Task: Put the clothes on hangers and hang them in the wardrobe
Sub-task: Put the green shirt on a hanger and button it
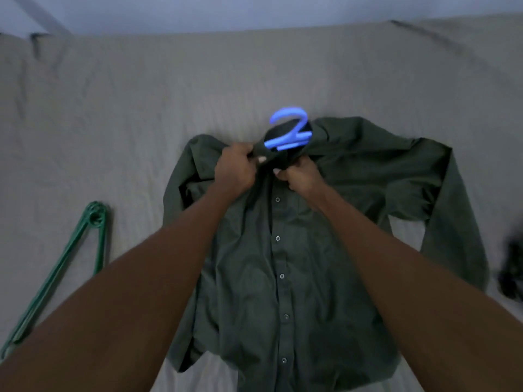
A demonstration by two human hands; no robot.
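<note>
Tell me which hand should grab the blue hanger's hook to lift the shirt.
Probably the right hand: it grips the collar just below the blue hanger, whose hook sits slightly to its side. The left hand pinches the green shirt farther from the hook.

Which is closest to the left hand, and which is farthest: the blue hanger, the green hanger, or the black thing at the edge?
From the left hand, which grips the shirt collar:
1. Blue hanger, just up and right, poking from the collar.
2. Green hanger, lying on the bed, lower left.
3. Black thing, blurry, far right edge.
</note>
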